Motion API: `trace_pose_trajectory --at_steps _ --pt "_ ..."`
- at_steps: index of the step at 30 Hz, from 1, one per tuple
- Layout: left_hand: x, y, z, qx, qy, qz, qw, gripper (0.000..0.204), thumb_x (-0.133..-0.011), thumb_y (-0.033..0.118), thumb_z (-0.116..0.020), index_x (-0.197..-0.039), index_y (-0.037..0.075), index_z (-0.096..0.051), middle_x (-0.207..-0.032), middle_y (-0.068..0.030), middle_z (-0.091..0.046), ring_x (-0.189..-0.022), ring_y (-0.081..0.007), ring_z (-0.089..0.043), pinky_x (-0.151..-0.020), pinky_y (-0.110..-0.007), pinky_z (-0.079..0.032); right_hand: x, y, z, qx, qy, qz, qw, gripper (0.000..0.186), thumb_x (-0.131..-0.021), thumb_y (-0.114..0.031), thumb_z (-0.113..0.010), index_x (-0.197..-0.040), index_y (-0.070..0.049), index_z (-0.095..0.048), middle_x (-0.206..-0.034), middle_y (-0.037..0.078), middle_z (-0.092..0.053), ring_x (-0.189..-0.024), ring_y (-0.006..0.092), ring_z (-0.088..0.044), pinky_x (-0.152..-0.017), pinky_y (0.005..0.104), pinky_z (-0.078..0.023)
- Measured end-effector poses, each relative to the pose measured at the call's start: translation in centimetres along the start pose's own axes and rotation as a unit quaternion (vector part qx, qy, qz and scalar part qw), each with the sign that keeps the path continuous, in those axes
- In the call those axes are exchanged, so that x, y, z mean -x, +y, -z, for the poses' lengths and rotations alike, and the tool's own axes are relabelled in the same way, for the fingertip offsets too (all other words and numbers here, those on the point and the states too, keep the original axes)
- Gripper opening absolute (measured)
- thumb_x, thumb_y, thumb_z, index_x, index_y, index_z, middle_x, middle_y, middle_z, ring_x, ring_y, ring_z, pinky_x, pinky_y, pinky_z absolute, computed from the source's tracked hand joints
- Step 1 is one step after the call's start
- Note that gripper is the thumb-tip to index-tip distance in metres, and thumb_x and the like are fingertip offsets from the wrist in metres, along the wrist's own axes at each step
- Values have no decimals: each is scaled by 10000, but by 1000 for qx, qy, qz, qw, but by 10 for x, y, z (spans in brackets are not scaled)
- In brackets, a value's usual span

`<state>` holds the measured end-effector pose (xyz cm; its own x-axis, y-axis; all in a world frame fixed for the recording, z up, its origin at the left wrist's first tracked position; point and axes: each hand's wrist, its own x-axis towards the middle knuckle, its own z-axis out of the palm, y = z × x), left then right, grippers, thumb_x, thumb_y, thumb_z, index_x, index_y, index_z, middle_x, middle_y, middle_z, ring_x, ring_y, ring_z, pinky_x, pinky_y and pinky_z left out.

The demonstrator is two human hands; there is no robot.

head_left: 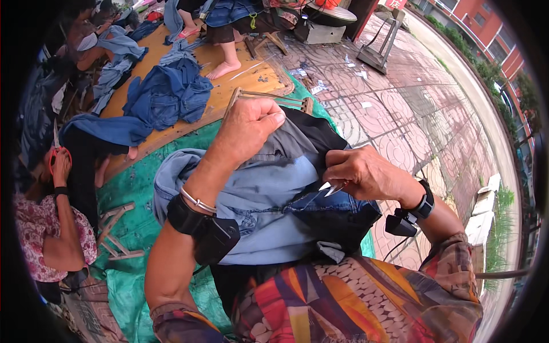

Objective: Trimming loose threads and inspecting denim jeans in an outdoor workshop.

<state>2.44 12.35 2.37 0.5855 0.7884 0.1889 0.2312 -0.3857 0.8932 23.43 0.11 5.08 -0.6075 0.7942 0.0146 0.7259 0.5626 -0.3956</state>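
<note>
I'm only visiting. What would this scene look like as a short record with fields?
Left hand: closed; its contents hidden
Right hand: gripping small pointed blades
Garment: light-blue denim with black and grey parts
Co-worker's hand: holding orange-handled scissors, at left
Wooden board: bears blue denim pile
Underfoot: green sheet, paving

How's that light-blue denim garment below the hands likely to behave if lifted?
The light-blue denim garment would probably sag floppily, since it lies in soft folds. It also seems unlikely to roll or tip, as it lies spread out, with no rigid shape.
</note>
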Motion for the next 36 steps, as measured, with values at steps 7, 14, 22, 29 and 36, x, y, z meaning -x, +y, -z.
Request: trace_pose_trajectory --at_steps 7,14,22,29,36 --pt "-15 6 5 -31 -12 -23 999 163 -853 119 -554 -742 1 -569 -655 59 -478 -643 -31 -406 -563 -201 -345 -3 2 -1 -6 18 0 1000 137 -671 -13 -619 -788 -28 -550 -771 78 -489 -680 302 -550 -565 388 -424" --pt "0 5 11 -25 21 -42 999 112 -852 100 -570 -798 3 -578 -663 76 -477 -628 -6 -377 -548 -179 -320 -1 5 5 -93 183 31 978 373 -668 130 -569 -1005 -24 -608 -1042 128 -571 -846 286 -617 -713 327 -508" --pt "47 -4 5 -31 -1 -25 999 117 -833 100 -583 -823 -16 -579 -644 10 -509 -603 -63 -421 -552 -236 -367 16 4 -29 -130 84 -7 988 249 -672 71 -619 -912 17 -587 -819 115 -572 -713 286 -595 -594 342 -461" --pt "89 -21 -31 -255 -62 -119 958 319 -717 126 -680 -996 23 -564 -830 -97 -532 -799 -242 -514 -716 -344 -400 11 -12 -26 -180 163 2 970 282 -670 76 -627 -938 4 -575 -831 111 -586 -731 269 -613 -619 316 -482" --pt "118 -8 -45 -311 -15 -84 947 540 -633 108 -724 -1121 43 -502 -992 -109 -501 -955 -295 -456 -803 -379 -347 22 -3 -25 -151 227 -12 962 197 -681 47 -661 -854 -12 -588 -801 96 -620 -712 250 -612 -609 310 -478"
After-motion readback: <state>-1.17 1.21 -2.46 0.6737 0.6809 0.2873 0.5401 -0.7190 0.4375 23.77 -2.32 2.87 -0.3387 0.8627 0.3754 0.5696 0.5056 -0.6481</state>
